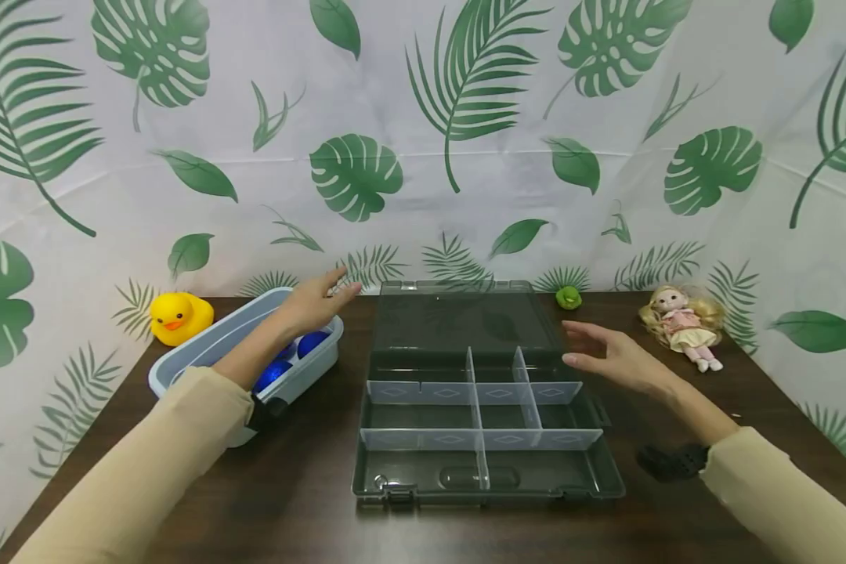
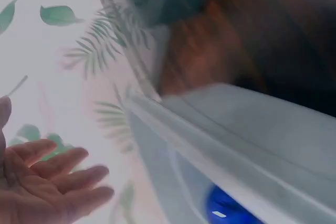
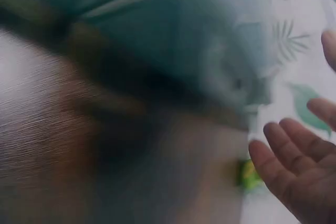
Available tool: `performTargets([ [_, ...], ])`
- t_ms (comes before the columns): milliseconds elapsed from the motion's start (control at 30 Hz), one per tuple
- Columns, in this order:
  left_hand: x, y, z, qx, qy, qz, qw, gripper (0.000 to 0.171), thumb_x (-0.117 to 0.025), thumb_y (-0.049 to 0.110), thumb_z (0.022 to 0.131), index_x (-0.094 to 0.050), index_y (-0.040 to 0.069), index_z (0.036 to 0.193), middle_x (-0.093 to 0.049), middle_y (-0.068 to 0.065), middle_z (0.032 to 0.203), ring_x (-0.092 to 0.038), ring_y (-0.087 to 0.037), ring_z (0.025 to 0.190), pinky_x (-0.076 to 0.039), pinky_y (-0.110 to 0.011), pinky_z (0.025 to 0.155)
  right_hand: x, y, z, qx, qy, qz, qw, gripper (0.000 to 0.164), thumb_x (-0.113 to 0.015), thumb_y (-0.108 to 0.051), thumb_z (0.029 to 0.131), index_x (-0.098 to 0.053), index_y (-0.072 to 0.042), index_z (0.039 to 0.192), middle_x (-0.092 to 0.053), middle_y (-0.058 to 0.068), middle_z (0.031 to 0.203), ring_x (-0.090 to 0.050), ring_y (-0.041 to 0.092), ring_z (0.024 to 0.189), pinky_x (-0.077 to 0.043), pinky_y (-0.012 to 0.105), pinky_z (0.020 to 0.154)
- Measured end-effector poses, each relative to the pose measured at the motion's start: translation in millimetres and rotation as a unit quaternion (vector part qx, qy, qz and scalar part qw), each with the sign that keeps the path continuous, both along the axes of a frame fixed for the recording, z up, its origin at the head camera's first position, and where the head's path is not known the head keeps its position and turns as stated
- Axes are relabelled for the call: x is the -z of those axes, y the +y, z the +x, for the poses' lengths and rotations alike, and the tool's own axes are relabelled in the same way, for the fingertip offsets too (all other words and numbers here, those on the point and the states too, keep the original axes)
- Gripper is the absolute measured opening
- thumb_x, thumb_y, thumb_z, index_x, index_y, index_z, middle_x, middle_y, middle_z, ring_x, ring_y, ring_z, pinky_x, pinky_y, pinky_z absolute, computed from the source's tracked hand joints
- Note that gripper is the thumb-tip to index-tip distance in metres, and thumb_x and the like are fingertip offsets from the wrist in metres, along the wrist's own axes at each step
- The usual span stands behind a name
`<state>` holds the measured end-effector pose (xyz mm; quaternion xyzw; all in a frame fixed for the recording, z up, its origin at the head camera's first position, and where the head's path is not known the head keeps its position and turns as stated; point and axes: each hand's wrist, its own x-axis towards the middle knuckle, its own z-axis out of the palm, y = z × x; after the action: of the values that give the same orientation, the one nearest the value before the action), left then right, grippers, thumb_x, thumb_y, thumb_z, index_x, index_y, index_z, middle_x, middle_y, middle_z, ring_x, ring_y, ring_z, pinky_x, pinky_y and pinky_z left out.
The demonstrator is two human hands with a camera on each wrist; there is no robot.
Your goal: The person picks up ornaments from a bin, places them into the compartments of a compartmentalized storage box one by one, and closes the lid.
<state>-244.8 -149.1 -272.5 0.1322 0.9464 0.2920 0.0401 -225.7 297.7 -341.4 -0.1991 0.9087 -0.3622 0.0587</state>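
A dark see-through organizer box (image 1: 423, 484) lies on the table with its lid (image 1: 465, 317) laid back toward the wall. Clear dividers (image 1: 423, 440) split its tray into several compartments. Over the light blue bin (image 1: 317, 376) at the left, my left hand (image 1: 313, 301) hovers with fingers spread, holding nothing. Inside that bin sit shiny blue balls (image 1: 313, 342), partly hidden by the forearm. My right hand (image 1: 616, 356) is in the air just right of the box, its fingers extended and nothing held. Both palms show bare in the wrist views.
A yellow rubber duck (image 1: 181, 317) stands left of the bin. Against the wall behind the box is a small green toy (image 1: 568, 298). A blond doll (image 1: 684, 325) leans at the right rear. The dark wood table (image 1: 289, 509) meets a leaf-patterned cloth (image 1: 254, 219).
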Motion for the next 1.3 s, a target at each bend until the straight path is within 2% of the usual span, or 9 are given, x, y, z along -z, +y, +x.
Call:
performTargets([
  [167,16.1,-31,12.6,-0.031,-0.042,0.062,0.9967,0.054,-0.04,0.03,0.102,-0.03,-0.002,0.145,-0.04,-0.028,0.142,-0.039,-0.043,0.129,-0.032,-0.055,0.106,18.9,9,7.3,-0.027,-0.017,-0.035,0.999,0.065,-0.062,-0.018,0.091,-0.031,0.003,0.144,-0.039,0.03,0.141,-0.043,0.047,0.124,-0.052,0.033,0.085],
  [267,31.7,-44,19.1,-0.053,-0.064,0.077,0.9935,0.051,-0.044,0.026,0.1,-0.035,-0.002,0.143,-0.042,-0.027,0.14,-0.04,-0.043,0.128,-0.035,-0.054,0.104,24.8,10,10.0,-0.039,-0.019,-0.043,0.998,0.066,-0.063,-0.015,0.091,-0.029,0.005,0.143,-0.035,0.031,0.142,-0.041,0.05,0.124,-0.05,0.035,0.086],
  [400,51.3,-54,22.5,-0.07,-0.059,0.086,0.992,0.05,-0.05,0.021,0.098,-0.039,-0.004,0.14,-0.043,-0.027,0.14,-0.042,-0.043,0.126,-0.037,-0.053,0.103,29.9,10,11.1,-0.039,-0.02,-0.046,0.998,0.065,-0.063,-0.015,0.09,-0.03,0.005,0.143,-0.034,0.029,0.144,-0.042,0.049,0.124,-0.049,0.037,0.088],
  [567,64.4,-58,19.3,-0.075,-0.035,0.08,0.9934,0.051,-0.057,0.017,0.093,-0.043,-0.005,0.137,-0.045,-0.027,0.137,-0.046,-0.044,0.123,-0.039,-0.053,0.101,34.9,9,9.3,-0.031,-0.019,-0.039,0.999,0.064,-0.063,-0.017,0.091,-0.032,0.002,0.144,-0.034,0.026,0.145,-0.041,0.046,0.125,-0.049,0.028,0.088],
  [600,65.8,-58,18.0,-0.073,-0.031,0.076,0.9939,0.051,-0.058,0.017,0.093,-0.044,-0.005,0.136,-0.046,-0.027,0.137,-0.047,-0.044,0.123,-0.039,-0.053,0.101,35.8,9,9.0,-0.028,-0.02,-0.037,0.999,0.064,-0.063,-0.018,0.091,-0.032,0.001,0.144,-0.035,0.026,0.146,-0.041,0.045,0.126,-0.048,0.027,0.089],
  [767,70.8,-55,10.3,-0.061,-0.005,0.047,0.997,0.05,-0.063,0.016,0.089,-0.049,-0.005,0.132,-0.051,-0.027,0.131,-0.052,-0.043,0.117,-0.042,-0.052,0.098,37.5,11,8.7,-0.023,-0.024,-0.034,0.999,0.064,-0.062,-0.019,0.091,-0.032,0.002,0.144,-0.035,0.026,0.145,-0.04,0.046,0.127,-0.045,0.046,0.093],
  [833,71.8,-54,8.2,-0.059,-0.005,0.043,0.9973,0.049,-0.063,0.014,0.088,-0.05,-0.006,0.131,-0.052,-0.027,0.13,-0.053,-0.043,0.116,-0.042,-0.052,0.098,37.3,11,8.9,-0.02,-0.027,-0.035,0.999,0.064,-0.062,-0.02,0.091,-0.032,0.002,0.143,-0.035,0.026,0.145,-0.04,0.047,0.126,-0.044,0.05,0.093],
  [1133,70.1,-53,4.3,-0.064,-0.027,0.017,0.9975,0.048,-0.061,0.018,0.09,-0.051,-0.001,0.132,-0.05,-0.025,0.133,-0.047,-0.042,0.121,-0.036,-0.055,0.102,35.0,11,8.5,-0.009,-0.036,-0.037,0.999,0.064,-0.062,-0.021,0.091,-0.033,0.0,0.143,-0.037,0.026,0.144,-0.04,0.047,0.126,-0.042,0.053,0.095],
  [1300,61.7,-58,7.0,-0.081,-0.033,0.033,0.9957,0.055,-0.06,0.026,0.092,-0.045,-0.001,0.137,-0.048,-0.027,0.134,-0.047,-0.042,0.121,-0.036,-0.055,0.103,35.5,10,7.4,-0.006,-0.038,-0.036,0.999,0.064,-0.063,-0.022,0.091,-0.033,0.0,0.143,-0.038,0.027,0.142,-0.041,0.046,0.125,-0.043,0.052,0.094],
])
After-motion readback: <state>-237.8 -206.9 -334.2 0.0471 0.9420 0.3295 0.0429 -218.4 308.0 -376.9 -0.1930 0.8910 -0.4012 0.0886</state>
